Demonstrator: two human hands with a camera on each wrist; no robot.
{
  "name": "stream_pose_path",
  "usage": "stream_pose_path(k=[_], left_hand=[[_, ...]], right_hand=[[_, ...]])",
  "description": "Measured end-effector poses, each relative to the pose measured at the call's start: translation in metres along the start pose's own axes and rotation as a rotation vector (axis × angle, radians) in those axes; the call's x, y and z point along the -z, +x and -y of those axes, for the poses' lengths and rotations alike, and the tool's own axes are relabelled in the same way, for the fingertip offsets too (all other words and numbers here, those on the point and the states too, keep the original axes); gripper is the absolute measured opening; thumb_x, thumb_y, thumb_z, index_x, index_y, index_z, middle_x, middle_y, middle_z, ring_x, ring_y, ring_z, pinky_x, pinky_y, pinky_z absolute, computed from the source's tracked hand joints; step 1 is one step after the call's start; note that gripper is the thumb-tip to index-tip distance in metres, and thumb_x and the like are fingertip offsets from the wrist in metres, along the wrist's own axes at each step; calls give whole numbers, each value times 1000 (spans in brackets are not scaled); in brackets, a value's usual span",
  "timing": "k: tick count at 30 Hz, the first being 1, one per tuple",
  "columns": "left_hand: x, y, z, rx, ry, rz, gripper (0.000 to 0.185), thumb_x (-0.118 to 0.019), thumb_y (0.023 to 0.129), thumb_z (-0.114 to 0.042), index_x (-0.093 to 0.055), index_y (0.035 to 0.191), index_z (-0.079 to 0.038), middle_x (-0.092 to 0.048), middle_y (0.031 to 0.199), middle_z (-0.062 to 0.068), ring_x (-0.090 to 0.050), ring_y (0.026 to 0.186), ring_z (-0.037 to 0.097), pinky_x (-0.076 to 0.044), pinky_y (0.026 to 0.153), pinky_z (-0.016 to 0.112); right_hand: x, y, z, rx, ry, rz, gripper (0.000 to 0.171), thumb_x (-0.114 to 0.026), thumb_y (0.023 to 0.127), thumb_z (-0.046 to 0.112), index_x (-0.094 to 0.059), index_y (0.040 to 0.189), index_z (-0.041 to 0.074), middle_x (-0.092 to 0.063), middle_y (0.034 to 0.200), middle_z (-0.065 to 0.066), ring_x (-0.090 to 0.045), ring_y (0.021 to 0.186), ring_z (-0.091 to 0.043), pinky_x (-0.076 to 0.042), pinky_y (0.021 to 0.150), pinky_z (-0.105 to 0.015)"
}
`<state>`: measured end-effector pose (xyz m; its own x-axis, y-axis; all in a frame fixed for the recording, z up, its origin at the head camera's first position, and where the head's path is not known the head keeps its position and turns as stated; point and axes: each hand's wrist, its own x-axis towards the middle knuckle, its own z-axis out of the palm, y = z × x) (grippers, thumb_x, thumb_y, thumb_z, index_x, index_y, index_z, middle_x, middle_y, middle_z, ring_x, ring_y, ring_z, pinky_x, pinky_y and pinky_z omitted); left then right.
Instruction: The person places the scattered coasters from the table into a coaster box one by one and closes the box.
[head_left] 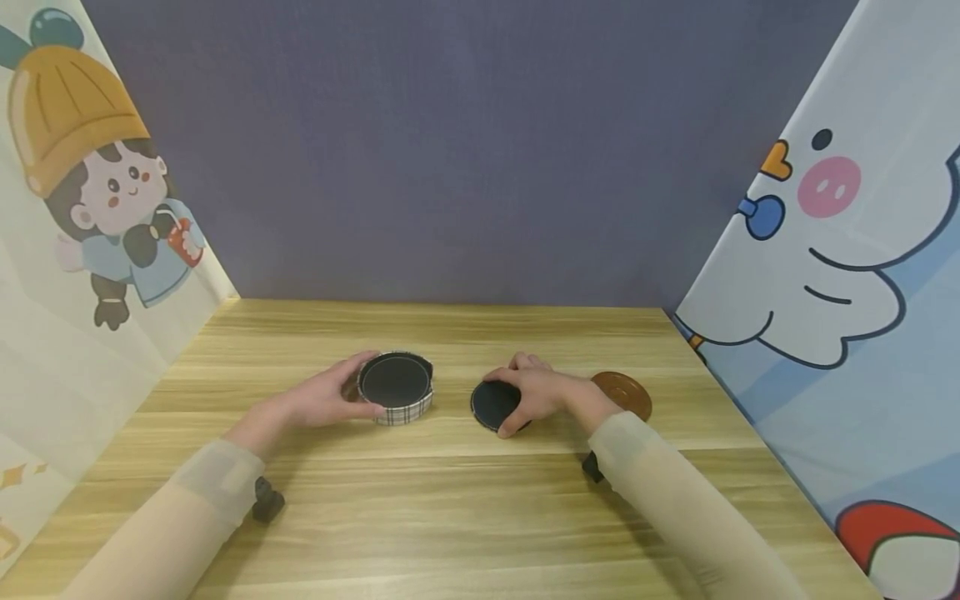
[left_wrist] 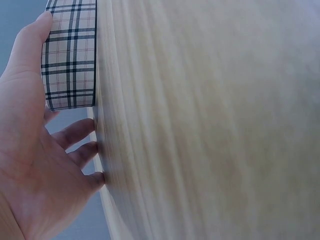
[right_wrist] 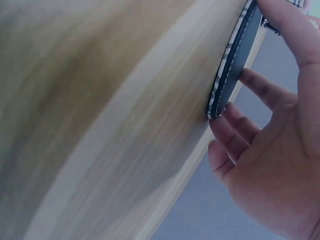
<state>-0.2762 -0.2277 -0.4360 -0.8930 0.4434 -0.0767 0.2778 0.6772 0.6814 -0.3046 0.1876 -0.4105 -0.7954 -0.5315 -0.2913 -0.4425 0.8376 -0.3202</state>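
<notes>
A round box (head_left: pixel 396 380) with a black top and plaid sides stands on the wooden table, left of centre. Its checked wall (left_wrist: pixel 70 60) shows in the left wrist view. My left hand (head_left: pixel 330 395) holds the box from its left side, thumb at the near edge and fingers around the far side. To the right is a flat black round coaster (head_left: pixel 491 405) with stitching near its rim. My right hand (head_left: pixel 537 392) grips it from above by its edges, thumb near and fingers far. In the right wrist view the coaster (right_wrist: pixel 234 70) has a plaid edge.
A brown round disc (head_left: pixel 628 393) lies on the table (head_left: pixel 420 517) beyond my right wrist, partly behind the forearm. A grey-blue panel (head_left: pixel 450 167) closes off the back. Printed cartoon panels stand on the left and right.
</notes>
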Motion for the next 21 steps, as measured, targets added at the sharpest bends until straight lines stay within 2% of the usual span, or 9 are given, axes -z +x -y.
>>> stream_pose_path(k=[12,21], left_hand=[[0,0,2,2,-3,-2,116,-87,90,-59,-22,176,-17,-29,176,30,-30,161,57,-25,128,77],[0,1,2,-2,5,-5,116,-87,90,-59,-21,176,-16,-28,176,31,-31,160,58,-26,127,78]], right_hand=[[-4,0,3,7,-13,-13,98,-96,77,60,-51,161,40,-48,139,-4,-46,123,-27,-49,104,-51],[-13,-7,4,92,-25,-25,101,-97,75,58,-50,163,38,-49,139,-4,-46,122,-25,-48,105,-51]])
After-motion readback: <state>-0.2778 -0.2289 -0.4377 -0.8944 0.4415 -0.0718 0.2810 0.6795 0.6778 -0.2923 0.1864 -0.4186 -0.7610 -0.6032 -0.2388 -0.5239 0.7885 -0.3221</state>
